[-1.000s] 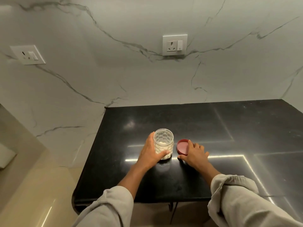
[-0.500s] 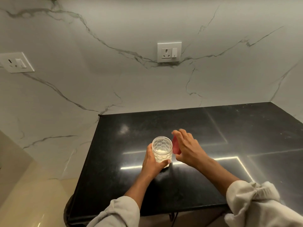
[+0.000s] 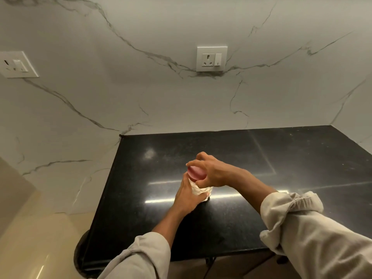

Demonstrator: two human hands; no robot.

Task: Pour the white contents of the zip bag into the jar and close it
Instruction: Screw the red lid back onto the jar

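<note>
Your jar (image 3: 201,189) stands upright on the black tabletop (image 3: 302,158), toward its left half and nearer the front edge than the wall. The red lid (image 3: 196,173) sits on the jar's mouth, slightly tilted and blurred; you cannot tell whether it is seated. Your right hand (image 3: 213,174) comes over from the right, its fingers (image 3: 194,163) curled around the lid's rim and pinching it. Your left hand (image 3: 187,198) wraps the jar's lower body from the left, fingers curled around the glass. Both sleeves (image 3: 302,228) are pushed up. Behind, the marble wall (image 3: 141,87) carries a socket (image 3: 212,58), another (image 3: 17,64) at far left.
</note>
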